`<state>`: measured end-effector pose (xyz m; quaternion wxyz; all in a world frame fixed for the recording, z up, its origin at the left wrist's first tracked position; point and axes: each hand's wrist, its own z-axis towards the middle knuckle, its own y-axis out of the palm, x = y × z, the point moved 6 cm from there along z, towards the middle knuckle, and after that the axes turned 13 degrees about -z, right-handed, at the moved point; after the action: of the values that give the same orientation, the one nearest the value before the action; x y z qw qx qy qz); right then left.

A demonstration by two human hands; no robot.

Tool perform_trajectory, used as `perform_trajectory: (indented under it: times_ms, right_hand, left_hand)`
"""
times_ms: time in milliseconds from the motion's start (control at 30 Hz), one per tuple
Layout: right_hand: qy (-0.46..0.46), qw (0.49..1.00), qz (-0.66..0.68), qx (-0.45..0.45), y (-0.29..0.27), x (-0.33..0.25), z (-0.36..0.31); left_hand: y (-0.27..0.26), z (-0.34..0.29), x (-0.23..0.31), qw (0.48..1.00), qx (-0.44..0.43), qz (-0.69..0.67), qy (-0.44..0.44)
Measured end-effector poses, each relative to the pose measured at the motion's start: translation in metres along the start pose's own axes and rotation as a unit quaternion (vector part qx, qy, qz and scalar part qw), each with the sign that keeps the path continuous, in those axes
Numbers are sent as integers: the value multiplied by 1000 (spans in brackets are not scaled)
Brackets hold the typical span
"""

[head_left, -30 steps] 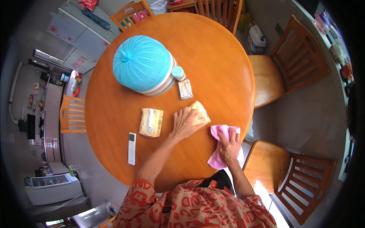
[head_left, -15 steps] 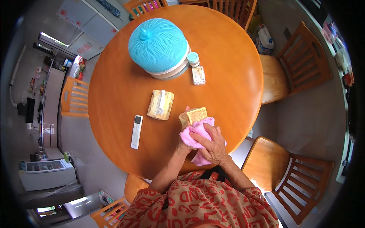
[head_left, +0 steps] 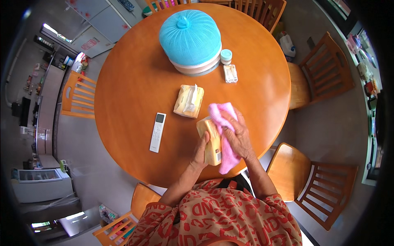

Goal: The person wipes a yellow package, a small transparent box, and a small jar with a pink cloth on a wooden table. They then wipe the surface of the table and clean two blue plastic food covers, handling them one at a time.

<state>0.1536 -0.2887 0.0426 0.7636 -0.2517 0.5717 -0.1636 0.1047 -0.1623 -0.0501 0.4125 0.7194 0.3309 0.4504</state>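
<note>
My left hand [head_left: 201, 148] grips the side of a yellow tissue pack [head_left: 213, 148], held over the near part of the table with a barcode on its lower end. In my right hand [head_left: 239, 137] is a bunched pink cloth [head_left: 229, 159], pressed against the right side of that pack, with one end hanging down. Just beyond lies a second yellow tissue pack [head_left: 183, 101], a white tissue sticking out of its top. A white remote control [head_left: 157, 135] rests to the left of my hands.
On the round wooden table [head_left: 127, 86], a blue mesh food cover [head_left: 191, 41] stands at the back. Beside it are a small jar with a pale blue lid [head_left: 226, 56] and a small clear-topped box [head_left: 230, 74]. Wooden chairs surround the table, one close on the right [head_left: 288, 170].
The held pack has turned so its long side and barcode show. My right hand has moved the cloth from the pack's near end up along its right side. The view has shifted slightly.
</note>
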Motion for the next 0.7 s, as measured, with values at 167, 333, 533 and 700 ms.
perform_trajectory:
  times_ms: [167,333,533,700]
  right_hand:
    - [-146,970,-192,1,24,-50,-32]
    - [-248,929,-275,-10,51,-87,-75]
    - [-179,960,-209,49,48,-106,-62]
    - [-16,992,-92,80,46,-98,-45]
  left_hand:
    - [-1,-9,19,990,-31,-135,0]
    - [3,-28,32,962,-147,-191,-131]
    - [-1,-46,50,992,-120,-10,-39]
    - [13,-72,70,999,-29,10,-18]
